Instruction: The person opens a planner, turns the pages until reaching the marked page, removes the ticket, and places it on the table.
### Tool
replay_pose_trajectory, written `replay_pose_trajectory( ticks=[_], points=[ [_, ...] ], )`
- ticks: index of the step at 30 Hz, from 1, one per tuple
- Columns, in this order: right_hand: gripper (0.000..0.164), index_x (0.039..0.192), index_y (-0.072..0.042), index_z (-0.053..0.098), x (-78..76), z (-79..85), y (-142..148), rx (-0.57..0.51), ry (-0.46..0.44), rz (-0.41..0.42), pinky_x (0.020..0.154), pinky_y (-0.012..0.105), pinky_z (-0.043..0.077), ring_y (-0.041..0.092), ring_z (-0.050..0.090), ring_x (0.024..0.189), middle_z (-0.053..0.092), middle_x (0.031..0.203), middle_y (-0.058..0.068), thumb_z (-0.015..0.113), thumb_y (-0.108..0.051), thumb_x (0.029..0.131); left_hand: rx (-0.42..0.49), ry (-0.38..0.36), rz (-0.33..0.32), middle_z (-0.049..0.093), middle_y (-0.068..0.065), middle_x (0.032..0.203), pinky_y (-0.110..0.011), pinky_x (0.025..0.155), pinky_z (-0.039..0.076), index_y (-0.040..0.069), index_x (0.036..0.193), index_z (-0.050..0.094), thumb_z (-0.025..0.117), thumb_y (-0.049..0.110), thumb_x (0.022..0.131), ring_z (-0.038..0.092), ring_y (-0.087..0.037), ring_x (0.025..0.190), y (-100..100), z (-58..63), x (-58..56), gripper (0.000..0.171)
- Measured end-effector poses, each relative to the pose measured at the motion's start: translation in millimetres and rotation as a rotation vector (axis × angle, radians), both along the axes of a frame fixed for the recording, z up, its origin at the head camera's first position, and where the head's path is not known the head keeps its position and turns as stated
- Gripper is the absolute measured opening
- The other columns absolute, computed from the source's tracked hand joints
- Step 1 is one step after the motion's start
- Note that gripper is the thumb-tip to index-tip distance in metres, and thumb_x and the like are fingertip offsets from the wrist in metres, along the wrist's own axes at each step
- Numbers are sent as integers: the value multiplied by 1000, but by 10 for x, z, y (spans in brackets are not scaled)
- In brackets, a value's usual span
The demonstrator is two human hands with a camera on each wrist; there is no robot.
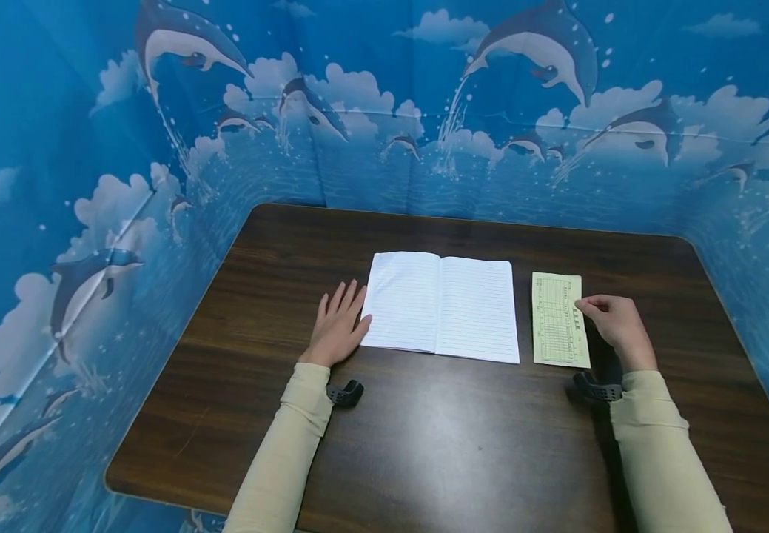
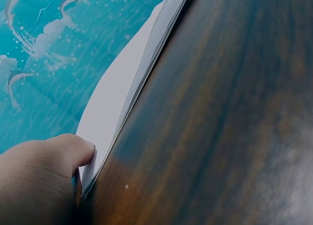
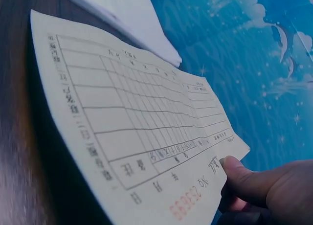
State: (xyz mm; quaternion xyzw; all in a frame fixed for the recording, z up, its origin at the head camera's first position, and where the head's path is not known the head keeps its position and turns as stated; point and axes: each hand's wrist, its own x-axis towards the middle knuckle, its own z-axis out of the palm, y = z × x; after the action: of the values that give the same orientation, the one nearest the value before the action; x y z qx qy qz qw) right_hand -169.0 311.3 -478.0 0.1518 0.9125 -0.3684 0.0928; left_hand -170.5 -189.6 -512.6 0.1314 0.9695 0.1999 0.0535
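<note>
An open lined notebook lies flat on the dark wooden table, its pages blank. My left hand rests at its left edge with fingers spread, and in the left wrist view the thumb touches the page corner. To the notebook's right is a pale green printed receipt slip with a ruled grid and a red number. The right hand pinches the slip's right edge between thumb and fingers. In the right wrist view the slip bends slightly, one side raised above the table.
The brown table has rounded corners. A blue curtain with dolphins hangs along its back and sides. Each wrist wears a black band with a camera, the left one and the right one both close over the tabletop.
</note>
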Motion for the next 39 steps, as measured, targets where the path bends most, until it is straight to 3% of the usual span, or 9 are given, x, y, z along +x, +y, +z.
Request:
replay_pose_trajectory(
  ticks=[13,24,28,32,35,39],
  points=[
    [55,132,11,62,-20,-38,77,63,3,-17,74,40,43,39,52,99,59,133,35,49,-37,110,-3,-2,5,9,-7,177,-59,131,-1,19,169,18,38,45,111,3,-31,165,11,-21,-4,66],
    [44,122,8,67,-57,-74,61,113,69,-18,64,34,40,32,54,84,65,113,29,59,-32,107,-15,-1,-9,9,-7,178,-60,131,0,19,169,17,36,46,111,3,-31,165,39,-5,-49,67],
    [42,123,9,66,-56,-88,65,135,90,-27,63,34,41,33,55,84,64,110,29,62,-29,105,-14,-9,-25,8,-7,178,-60,131,-1,19,169,17,35,46,111,2,-31,165,49,-7,-73,66],
    [45,129,9,61,-13,-63,32,140,128,-25,65,36,41,36,55,89,61,112,28,57,-30,107,-5,-48,-34,6,-7,178,-60,130,-3,18,169,15,35,46,111,-1,-31,165,49,1,-78,67],
    [43,131,8,60,65,9,-90,138,221,38,70,41,43,37,55,93,61,115,28,53,-29,109,43,-91,-33,6,-9,178,-60,130,-5,15,169,14,37,44,111,-2,-31,165,40,51,-75,69],
    [44,137,6,59,170,117,-377,122,346,233,85,59,51,44,58,107,59,127,30,55,-28,109,171,-142,6,8,-13,177,-62,129,-9,9,169,10,42,39,111,-3,-35,165,40,178,-59,72]
  ],
)
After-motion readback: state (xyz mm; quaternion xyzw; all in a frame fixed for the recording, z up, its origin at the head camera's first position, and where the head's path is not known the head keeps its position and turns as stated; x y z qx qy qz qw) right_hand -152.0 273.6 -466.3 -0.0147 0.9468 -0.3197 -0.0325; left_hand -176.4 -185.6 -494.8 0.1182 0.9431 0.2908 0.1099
